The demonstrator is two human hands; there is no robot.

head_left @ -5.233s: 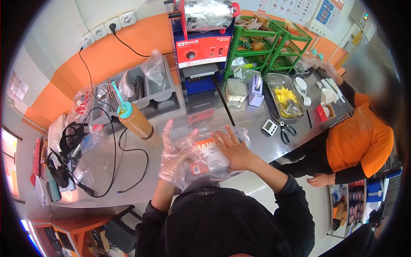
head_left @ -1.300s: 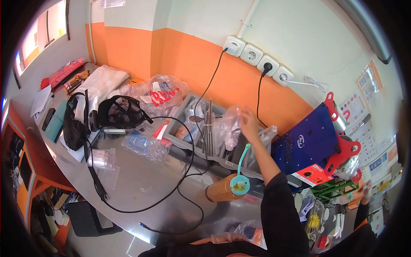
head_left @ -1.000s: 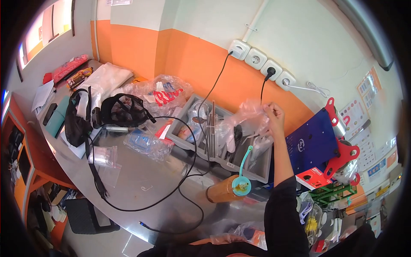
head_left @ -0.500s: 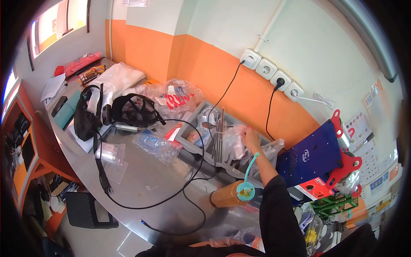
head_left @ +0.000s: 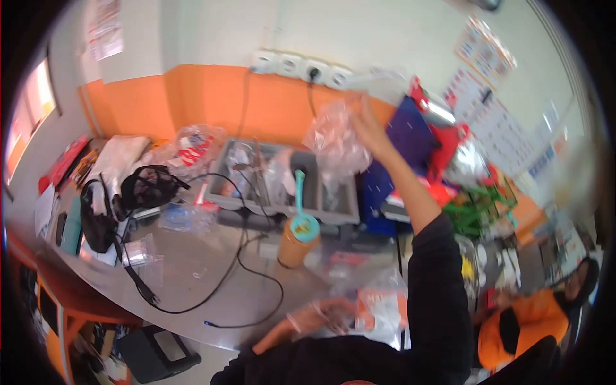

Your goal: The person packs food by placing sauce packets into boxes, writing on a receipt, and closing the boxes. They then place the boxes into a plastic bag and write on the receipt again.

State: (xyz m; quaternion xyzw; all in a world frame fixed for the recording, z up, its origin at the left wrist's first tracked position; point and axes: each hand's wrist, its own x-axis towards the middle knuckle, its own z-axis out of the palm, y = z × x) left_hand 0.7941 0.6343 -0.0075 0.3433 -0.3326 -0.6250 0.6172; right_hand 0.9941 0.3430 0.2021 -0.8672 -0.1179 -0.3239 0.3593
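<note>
My right hand (head_left: 367, 128) is raised above the grey divided tray (head_left: 350, 215), its fingers closed on a crumpled clear plastic bag (head_left: 335, 138). The bag hangs over the tray's right end. My left hand (head_left: 330, 316) is low by the table's front edge, beside a clear plastic packet with an orange and white print (head_left: 382, 309). Blur hides how its fingers are set. A bottle of brown drink with a turquoise lid (head_left: 296, 242) stands upright in front of the tray. Inside the tray are metal rods and plastic-wrapped items.
A black cable (head_left: 221, 289) loops over the metal table (head_left: 199, 256). Black straps and mesh headgear (head_left: 151, 186) lie at left near plastic bags. A dark blue panel (head_left: 407, 138) leans right of the tray. A person in orange (head_left: 529, 327) is at far right.
My right hand has lifted out of the tray with the clear plastic bag. My view has swung right, and my left hand and the person in orange have come into sight.
</note>
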